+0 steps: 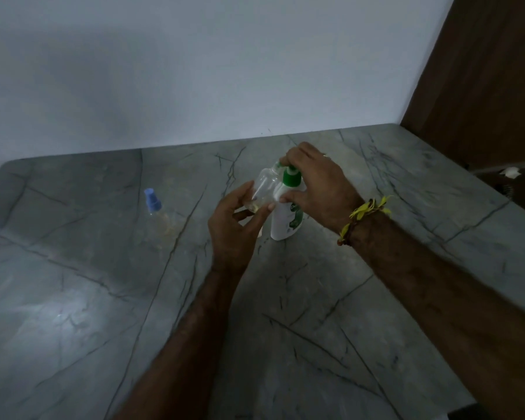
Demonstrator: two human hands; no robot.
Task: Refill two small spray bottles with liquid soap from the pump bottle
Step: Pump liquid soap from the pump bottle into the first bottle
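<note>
- Left hand (234, 225) clamped on tilted clear plastic spray bottle (262, 189); slippery grip risks dropping.
- Right hand (312, 183) closed over green-collared white pump bottle (285, 213) mid-tabletop; misaligned spout spills soap.

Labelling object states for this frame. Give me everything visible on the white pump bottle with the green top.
The white plastic pump bottle with green pump collar stands upright on the grey veined stone counter, a green printed label on its front. The right hand covers the pump head from above, thumb against the bottle's shoulder. The left hand holds a small clear spray bottle, uncapped and tilted, its mouth at the spout, which the fingers hide.
</note>
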